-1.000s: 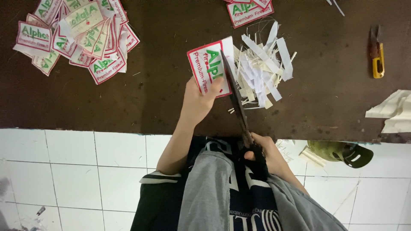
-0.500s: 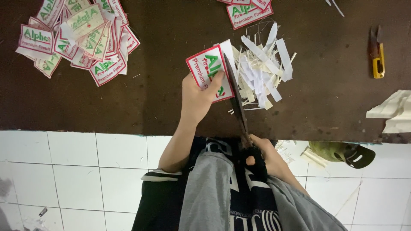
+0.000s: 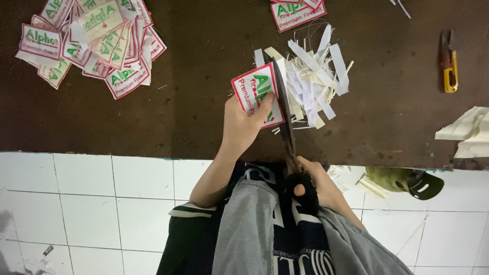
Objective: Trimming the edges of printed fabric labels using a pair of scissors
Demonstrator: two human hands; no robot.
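Note:
My left hand [image 3: 243, 125] grips a white fabric label [image 3: 253, 92] with a red border and green lettering, held above the dark brown table [image 3: 204, 76]. My right hand [image 3: 310, 183] is closed around the black handles of long scissors [image 3: 284, 109], low near my body. The blades run up along the label's right edge. Just right of the blades lies a heap of white trimmed strips [image 3: 311, 84].
A pile of several similar labels [image 3: 89, 43] lies at the table's far left, and more labels [image 3: 298, 11] sit at the top middle. A small yellow-handled snip [image 3: 450, 63] and crumpled paper [image 3: 467, 132] lie at right. White tiled floor [image 3: 91, 203] is below; a green sandal [image 3: 402, 179] rests there.
The label has shifted slightly in my left hand along the scissor blades. Both hands stay in nearly the same place.

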